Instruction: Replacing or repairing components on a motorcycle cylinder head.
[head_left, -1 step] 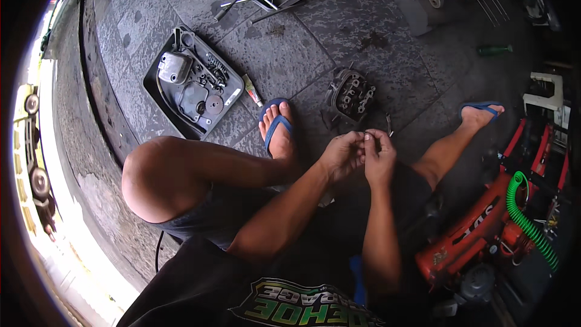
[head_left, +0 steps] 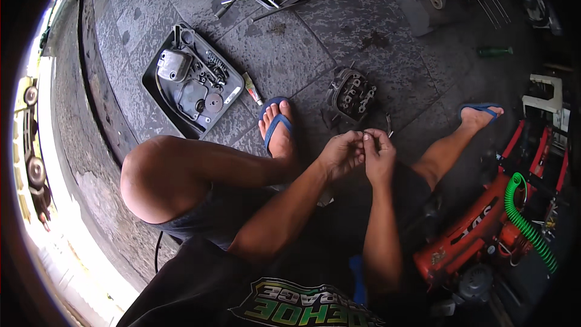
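My left hand (head_left: 342, 156) and my right hand (head_left: 379, 156) meet in front of me, fingertips pinched together. Whatever lies between the fingers is too small to make out. Just beyond them, a dark metal engine cylinder head (head_left: 353, 94) rests on the tiled floor, its valve side facing up. A thin metal piece (head_left: 389, 125) lies close to my right fingertips. To the left, a grey tray (head_left: 162, 109) carries a silver metal cover (head_left: 173, 64), a round toothed gear (head_left: 213, 102) and several small engine parts.
A tube (head_left: 252, 89) lies beside my left foot. At the far side is a tray of tools (head_left: 269, 3). A green-handled tool (head_left: 495, 51) is at the right. Nearer right stands a red air compressor (head_left: 463, 236) with a green coiled hose (head_left: 525, 227).
My hands stay pinched together in almost the same place. Outside at the far left, the vehicle has shifted slightly upward in the picture.
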### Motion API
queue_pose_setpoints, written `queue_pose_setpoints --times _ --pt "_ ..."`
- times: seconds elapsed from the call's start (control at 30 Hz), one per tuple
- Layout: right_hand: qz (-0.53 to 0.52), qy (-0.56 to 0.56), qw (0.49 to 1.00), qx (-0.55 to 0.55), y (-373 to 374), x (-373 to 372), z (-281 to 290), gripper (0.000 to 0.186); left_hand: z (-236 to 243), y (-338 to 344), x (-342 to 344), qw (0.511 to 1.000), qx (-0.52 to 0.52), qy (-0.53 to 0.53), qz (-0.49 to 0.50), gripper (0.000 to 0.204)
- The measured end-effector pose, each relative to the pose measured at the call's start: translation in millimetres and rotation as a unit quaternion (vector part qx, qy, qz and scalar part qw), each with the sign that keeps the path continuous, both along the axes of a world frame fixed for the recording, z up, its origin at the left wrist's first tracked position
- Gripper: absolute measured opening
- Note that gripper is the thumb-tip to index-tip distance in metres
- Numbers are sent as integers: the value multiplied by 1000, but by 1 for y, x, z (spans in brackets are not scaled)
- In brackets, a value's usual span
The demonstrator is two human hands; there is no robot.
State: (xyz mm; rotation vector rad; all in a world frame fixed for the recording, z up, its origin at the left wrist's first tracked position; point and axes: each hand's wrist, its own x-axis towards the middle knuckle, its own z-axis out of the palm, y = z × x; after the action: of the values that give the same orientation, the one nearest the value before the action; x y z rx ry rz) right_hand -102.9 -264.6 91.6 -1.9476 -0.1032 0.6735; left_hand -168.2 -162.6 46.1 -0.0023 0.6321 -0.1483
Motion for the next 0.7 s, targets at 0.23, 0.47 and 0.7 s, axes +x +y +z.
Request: queue_pose_setpoints --times 0.23,0.47,0.7 --pt "62 -103 993 -13 0 1 -18 12 -12 1 -6 1000 -23 13 -10 15" --pt "32 -109 990 -79 4 -10 -42 19 -18 -7 -3 998 1 58 32 16" --pt "18 -203 972 -119 19 -15 -57 19 -15 0 6 992 -55 104 41 16"
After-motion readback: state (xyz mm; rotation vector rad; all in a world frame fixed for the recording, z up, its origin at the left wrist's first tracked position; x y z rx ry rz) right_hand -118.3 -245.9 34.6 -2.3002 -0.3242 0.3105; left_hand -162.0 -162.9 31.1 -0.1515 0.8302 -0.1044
